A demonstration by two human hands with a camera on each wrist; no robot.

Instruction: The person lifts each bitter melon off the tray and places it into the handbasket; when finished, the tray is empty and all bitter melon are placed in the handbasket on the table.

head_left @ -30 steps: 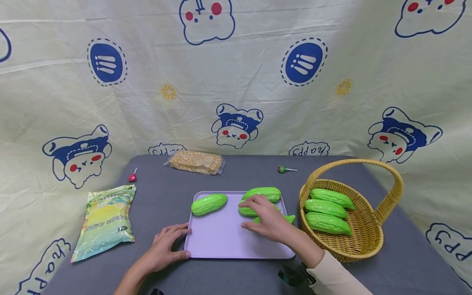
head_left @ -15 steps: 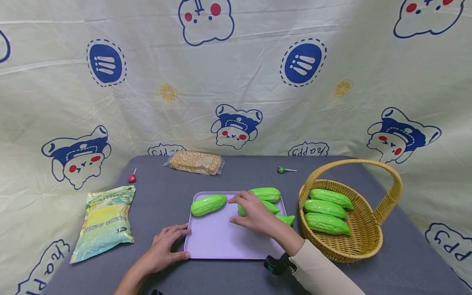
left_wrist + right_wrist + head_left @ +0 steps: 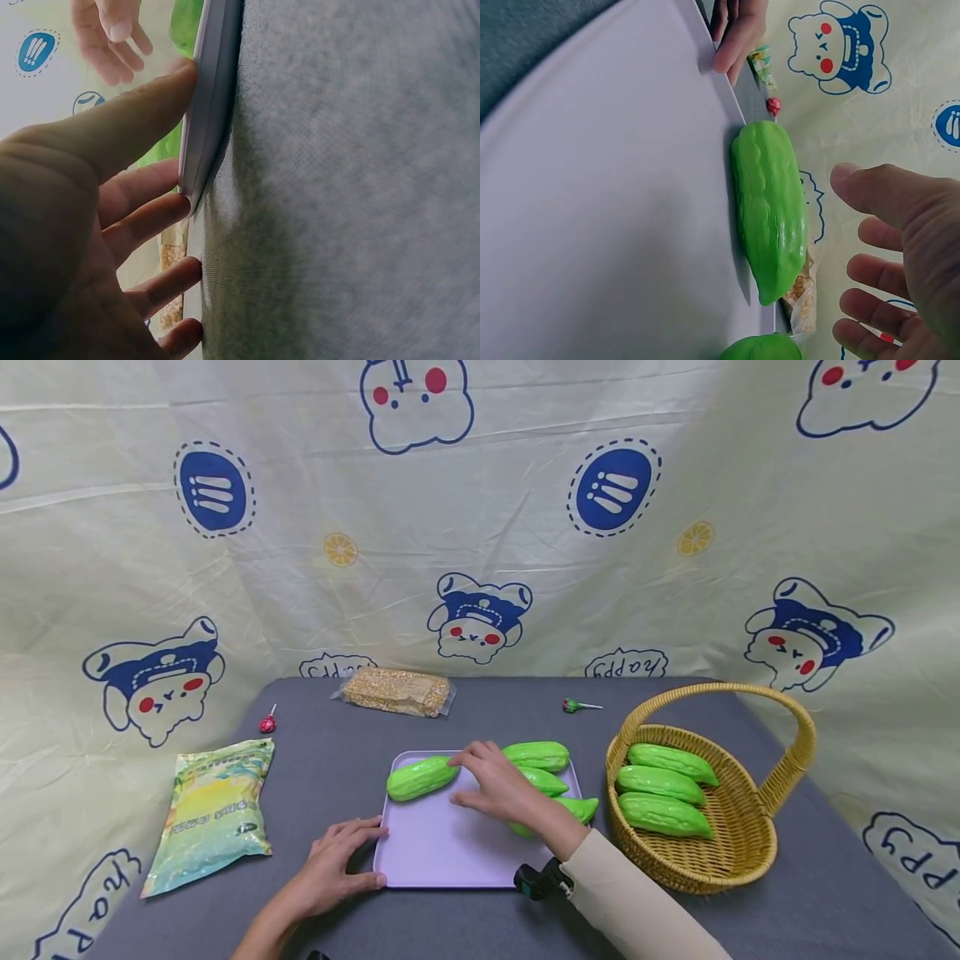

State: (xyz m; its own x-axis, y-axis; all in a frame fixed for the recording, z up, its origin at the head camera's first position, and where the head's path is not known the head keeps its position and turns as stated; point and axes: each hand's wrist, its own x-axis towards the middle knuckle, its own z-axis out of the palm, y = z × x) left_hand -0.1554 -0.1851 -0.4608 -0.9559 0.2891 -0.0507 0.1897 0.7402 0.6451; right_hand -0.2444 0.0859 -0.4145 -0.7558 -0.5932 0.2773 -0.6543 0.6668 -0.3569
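Observation:
A light purple tray (image 3: 442, 852) lies on the table with several green bitter melons on it. My left hand (image 3: 333, 868) rests at the tray's left edge, thumb and fingertips touching the rim (image 3: 202, 112) without curling round it. One bitter melon (image 3: 420, 778) lies alone at the tray's far left. Over the tray, just right of that melon, hovers my right hand (image 3: 498, 785); in the right wrist view its fingers are spread, apart from the melon (image 3: 771, 210). Beneath and beside the right forearm are three more melons (image 3: 542, 755), partly hidden.
Right of the tray stands a wicker basket (image 3: 675, 877) with a tall handle and three bitter melons (image 3: 666, 814) inside. A yellow-green bag (image 3: 217, 810) lies at left. Farther back are a bag of kernels (image 3: 397, 691), a red lollipop (image 3: 268, 722) and a green lollipop (image 3: 573, 705).
My right hand has moved left, from above the right-hand melons toward the lone melon at far left, uncovering more of those melons. The left hand has stayed at the tray's edge.

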